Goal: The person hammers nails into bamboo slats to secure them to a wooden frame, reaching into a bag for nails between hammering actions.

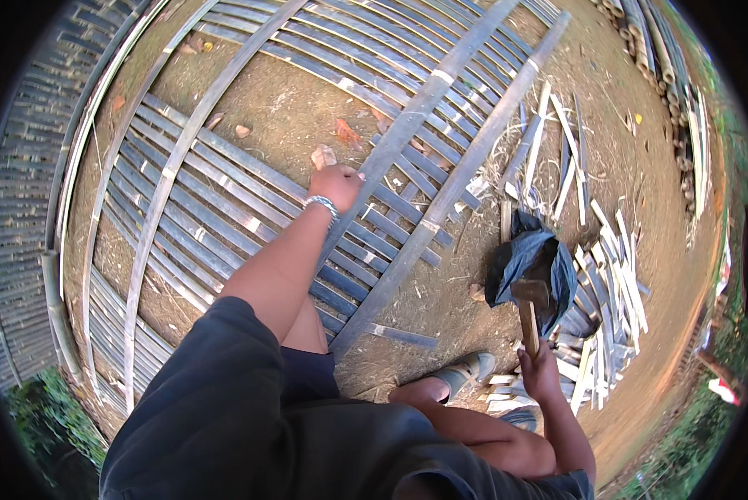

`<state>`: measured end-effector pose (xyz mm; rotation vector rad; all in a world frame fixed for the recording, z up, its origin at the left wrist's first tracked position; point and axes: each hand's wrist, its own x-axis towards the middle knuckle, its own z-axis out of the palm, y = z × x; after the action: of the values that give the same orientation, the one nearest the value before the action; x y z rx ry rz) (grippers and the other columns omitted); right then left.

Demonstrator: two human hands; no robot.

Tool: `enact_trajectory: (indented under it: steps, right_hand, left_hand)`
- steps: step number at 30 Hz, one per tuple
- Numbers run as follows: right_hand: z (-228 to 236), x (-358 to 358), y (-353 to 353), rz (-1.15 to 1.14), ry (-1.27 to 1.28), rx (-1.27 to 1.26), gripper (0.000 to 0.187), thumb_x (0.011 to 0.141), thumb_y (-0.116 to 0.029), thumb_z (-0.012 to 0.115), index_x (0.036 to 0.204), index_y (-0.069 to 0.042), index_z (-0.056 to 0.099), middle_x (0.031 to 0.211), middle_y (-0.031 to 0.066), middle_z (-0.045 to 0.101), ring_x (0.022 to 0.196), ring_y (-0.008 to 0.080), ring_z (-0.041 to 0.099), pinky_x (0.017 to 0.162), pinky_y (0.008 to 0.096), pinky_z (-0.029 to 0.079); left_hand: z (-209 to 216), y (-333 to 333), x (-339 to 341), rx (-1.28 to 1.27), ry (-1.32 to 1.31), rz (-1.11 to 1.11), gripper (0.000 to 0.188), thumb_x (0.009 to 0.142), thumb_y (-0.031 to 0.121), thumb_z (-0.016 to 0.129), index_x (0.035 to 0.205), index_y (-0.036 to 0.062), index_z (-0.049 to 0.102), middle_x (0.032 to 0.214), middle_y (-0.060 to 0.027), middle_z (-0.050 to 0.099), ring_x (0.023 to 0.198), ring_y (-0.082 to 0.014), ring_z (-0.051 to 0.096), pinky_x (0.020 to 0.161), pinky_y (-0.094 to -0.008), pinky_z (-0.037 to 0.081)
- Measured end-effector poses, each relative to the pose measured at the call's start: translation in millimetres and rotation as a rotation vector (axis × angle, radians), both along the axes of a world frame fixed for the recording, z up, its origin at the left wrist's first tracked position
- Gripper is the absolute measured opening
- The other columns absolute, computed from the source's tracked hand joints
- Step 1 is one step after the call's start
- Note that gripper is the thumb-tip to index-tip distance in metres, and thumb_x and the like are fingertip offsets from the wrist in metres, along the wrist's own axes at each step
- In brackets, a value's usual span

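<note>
My right hand [542, 372] is wrapped round the wooden handle of a hammer [530, 321]. Its rusty brown head is up, in front of an open black plastic bag [507, 271] on the ground. A bracelet circles the wrist of my left hand [337, 187], which is closed at the edge of a long split-bamboo rail [416, 108]. What its fingers pinch, if anything, is hidden. The rail crosses over several narrow bamboo slats [224, 187] in a large flat lattice. Another rail [474, 158] runs alongside, to the right.
Cut bamboo strips [611, 283] lie heaped right of the bag, and offcuts [541, 142] lie beyond it. Bamboo poles [653, 50] are stacked far right. A finished-looking slatted panel [24, 183] stands at the left. My sandalled foot [457, 377] is by the lattice's near end.
</note>
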<state>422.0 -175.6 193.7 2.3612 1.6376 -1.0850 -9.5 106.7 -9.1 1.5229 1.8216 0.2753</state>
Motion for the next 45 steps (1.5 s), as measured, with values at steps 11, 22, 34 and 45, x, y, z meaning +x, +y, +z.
enact_trajectory:
  steps: [11, 22, 34, 45]
  right_hand:
    - [-52.1, 2.6, -80.5, -0.379, 0.097, -0.108, 0.038, 0.097, -0.024, 0.069, 0.122, 0.003, 0.059, 0.099, 0.0311, 0.069, 0.097, 0.0509, 0.066, 0.085, 0.0517, 0.052]
    - [-52.5, 2.0, -123.3, -0.584, 0.147, 0.155, 0.037, 0.1, -0.023, 0.068, 0.121, 0.006, 0.057, 0.089, 0.0282, 0.069, 0.084, 0.0453, 0.068, 0.076, 0.0466, 0.052]
    - [-34.6, 5.8, -155.4, -0.795, 0.242, 0.007, 0.035, 0.099, -0.023, 0.068, 0.122, 0.003, 0.059, 0.081, 0.0215, 0.068, 0.075, 0.0322, 0.067, 0.073, 0.0438, 0.052]
    - [-37.1, 15.7, -178.7, -0.828, 0.266, -0.034, 0.035, 0.099, -0.022, 0.068, 0.122, 0.004, 0.059, 0.082, 0.0215, 0.067, 0.075, 0.033, 0.067, 0.073, 0.0426, 0.052]
  left_hand:
    - [-2.0, -8.2, 5.0, 0.117, 0.093, -0.016, 0.033, 0.094, 0.036, 0.07, 0.112, 0.0095, 0.077, 0.107, -0.0142, 0.074, 0.103, -0.0327, 0.068, 0.097, -0.0446, 0.049]
    - [47.4, -88.5, 156.3, 0.598, -0.342, -0.599, 0.019, 0.09, 0.015, 0.075, 0.107, 0.0082, 0.074, 0.113, -0.0103, 0.069, 0.109, -0.0316, 0.063, 0.098, -0.0459, 0.047]
    - [23.0, -81.4, 366.0, 0.384, -0.005, -1.171, 0.019, 0.088, 0.021, 0.07, 0.099, 0.0064, 0.077, 0.107, -0.0159, 0.071, 0.103, -0.0341, 0.068, 0.091, -0.0459, 0.055]
    - [-9.1, -92.9, 368.9, 0.507, 0.07, -1.042, 0.018, 0.088, 0.016, 0.063, 0.092, 0.013, 0.081, 0.107, -0.0113, 0.07, 0.108, -0.0299, 0.067, 0.09, -0.0461, 0.054]
